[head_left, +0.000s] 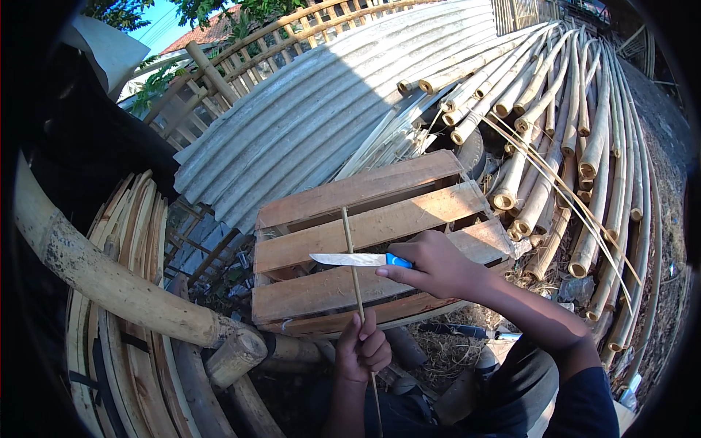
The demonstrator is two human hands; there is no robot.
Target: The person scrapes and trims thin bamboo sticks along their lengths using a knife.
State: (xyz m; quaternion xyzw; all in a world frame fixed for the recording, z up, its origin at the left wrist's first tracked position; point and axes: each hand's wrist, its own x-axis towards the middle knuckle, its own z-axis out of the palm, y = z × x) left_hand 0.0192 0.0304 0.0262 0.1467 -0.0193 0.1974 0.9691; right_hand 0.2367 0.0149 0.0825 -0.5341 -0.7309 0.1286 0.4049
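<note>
A thin bamboo stick [350,244] stands nearly upright before me, its upper end over a wooden pallet [365,191]. My left hand [362,347] is closed round the stick's lower part, and the rest runs down towards my lap. In my right hand [435,264] is a knife [349,259] with a blue handle, gripped with the thumb along it. The blade points left and crosses the stick above my left hand. Whether its edge bites into the stick is too small to tell.
Cut bamboo poles [544,157] are heaped at the right. Corrugated sheets [321,109] lean behind the pallet, before a bamboo fence [285,40]. A thick bamboo pole [131,281] slants across the left, over a bundle of split strips [139,233]. Long thin strips [577,201] lie across the heap.
</note>
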